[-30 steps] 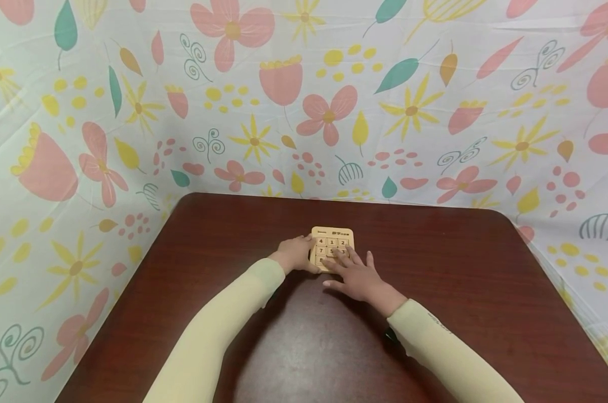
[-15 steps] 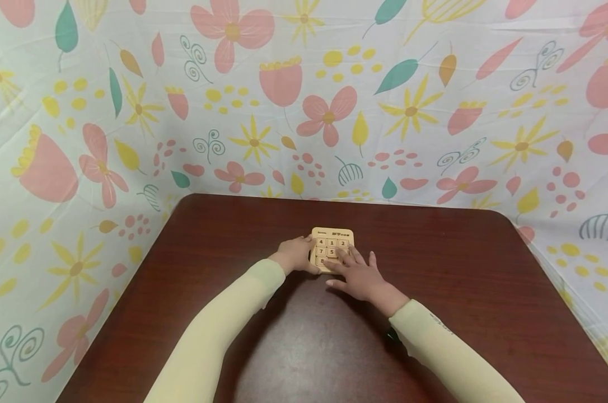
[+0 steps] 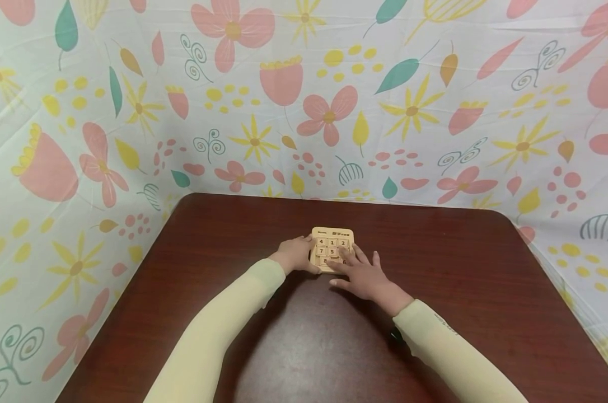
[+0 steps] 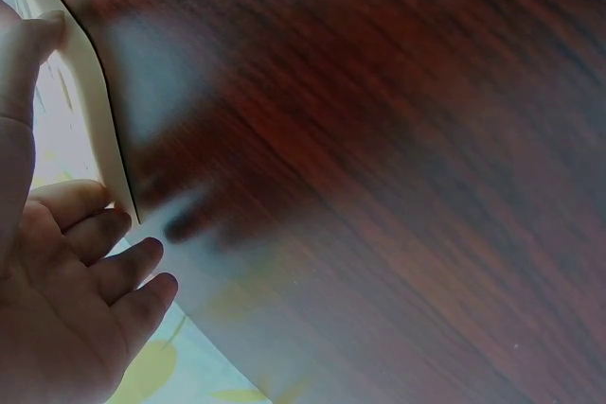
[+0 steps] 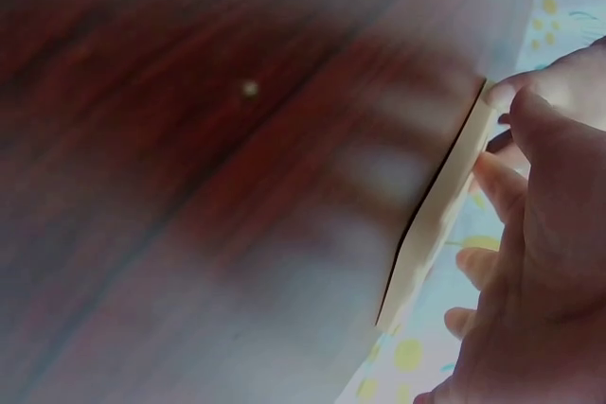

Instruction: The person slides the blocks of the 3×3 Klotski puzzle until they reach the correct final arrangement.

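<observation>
A wooden number slide puzzle (image 3: 327, 230) lies on the dark red table. My left hand (image 3: 297, 253) grips its left side, with thumb and fingertips against the edge; the left wrist view shows the pale board edge (image 4: 95, 106) between them. My right hand (image 3: 365, 278) reaches over the lower right of the puzzle. Its fairly straight fingers touch the tiles, one of them beside the tile marked 8 (image 3: 324, 261). Tiles 4, 1, 2, 7 and 5 show above, while the fingers cover part of the right column. In the right wrist view those fingertips meet the board's top side (image 5: 431, 224).
The brown-red tabletop (image 3: 435, 252) stretches around both arms, with a glare patch near its front. A white floral cloth (image 3: 329, 140) hangs behind the table and along its left and right sides.
The tile marked 8 has shifted a little right in the bottom row. My right hand has moved slightly right with its fingers on the tiles. The left hand stays in place.
</observation>
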{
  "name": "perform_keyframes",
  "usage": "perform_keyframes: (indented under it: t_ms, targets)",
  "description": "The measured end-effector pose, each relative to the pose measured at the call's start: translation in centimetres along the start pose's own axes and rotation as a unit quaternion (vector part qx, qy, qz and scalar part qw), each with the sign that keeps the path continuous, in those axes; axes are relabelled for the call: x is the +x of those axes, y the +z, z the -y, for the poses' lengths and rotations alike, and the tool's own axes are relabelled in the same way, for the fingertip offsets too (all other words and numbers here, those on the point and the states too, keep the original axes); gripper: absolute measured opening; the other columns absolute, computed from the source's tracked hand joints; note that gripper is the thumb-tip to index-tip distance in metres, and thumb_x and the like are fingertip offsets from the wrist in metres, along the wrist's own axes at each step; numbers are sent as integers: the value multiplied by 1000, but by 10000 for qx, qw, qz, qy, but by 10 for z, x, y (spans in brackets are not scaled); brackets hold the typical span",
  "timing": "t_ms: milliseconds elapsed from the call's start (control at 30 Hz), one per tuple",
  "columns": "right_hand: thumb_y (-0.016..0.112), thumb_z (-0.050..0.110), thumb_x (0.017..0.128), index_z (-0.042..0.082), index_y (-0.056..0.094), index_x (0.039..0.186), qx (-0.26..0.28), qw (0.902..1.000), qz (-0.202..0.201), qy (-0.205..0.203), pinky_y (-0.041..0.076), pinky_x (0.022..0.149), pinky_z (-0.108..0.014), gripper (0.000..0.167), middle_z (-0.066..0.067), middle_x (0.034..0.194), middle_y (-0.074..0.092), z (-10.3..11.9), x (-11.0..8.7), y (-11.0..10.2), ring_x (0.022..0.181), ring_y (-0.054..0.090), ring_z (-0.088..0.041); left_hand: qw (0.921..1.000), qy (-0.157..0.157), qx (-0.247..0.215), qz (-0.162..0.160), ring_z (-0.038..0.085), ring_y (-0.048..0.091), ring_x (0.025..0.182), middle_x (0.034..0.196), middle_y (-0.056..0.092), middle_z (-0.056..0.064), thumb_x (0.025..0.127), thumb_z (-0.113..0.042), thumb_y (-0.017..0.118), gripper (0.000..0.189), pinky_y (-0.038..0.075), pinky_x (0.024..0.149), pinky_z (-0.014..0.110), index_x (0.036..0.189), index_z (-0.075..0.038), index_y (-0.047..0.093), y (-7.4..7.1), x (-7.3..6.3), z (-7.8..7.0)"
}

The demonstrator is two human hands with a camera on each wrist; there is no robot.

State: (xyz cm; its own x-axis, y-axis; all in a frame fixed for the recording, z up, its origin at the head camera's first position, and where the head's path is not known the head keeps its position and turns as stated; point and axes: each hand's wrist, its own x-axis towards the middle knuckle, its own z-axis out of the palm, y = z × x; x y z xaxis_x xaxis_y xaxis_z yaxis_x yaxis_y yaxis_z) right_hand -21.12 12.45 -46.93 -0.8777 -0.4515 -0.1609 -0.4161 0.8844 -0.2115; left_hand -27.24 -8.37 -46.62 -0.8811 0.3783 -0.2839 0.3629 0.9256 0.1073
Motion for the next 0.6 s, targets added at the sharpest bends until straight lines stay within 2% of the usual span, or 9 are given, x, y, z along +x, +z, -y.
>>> perform_keyframes:
  t_ms: [300,600]
  targets:
    - [57,53,100,28,52,152,64,10000,-44,3,11,116,-83,57,-15,169,31,-5,-2,-1,158,16,-47,10000,-15,-67,2,22,37,155,169,33,2,84,-62,75,97,49,113,44,161,-18,37,0,1,0]
    - [56,55,100,30,49,154,74,9999,89,19,9,116,-82,59,-16,170,27,-11,-5,-1,159,13,-46,10000,3,-81,-10,22,37,155,169,33,2,83,-62,76,97,49,113,44,161,-17,37,0,1,0]
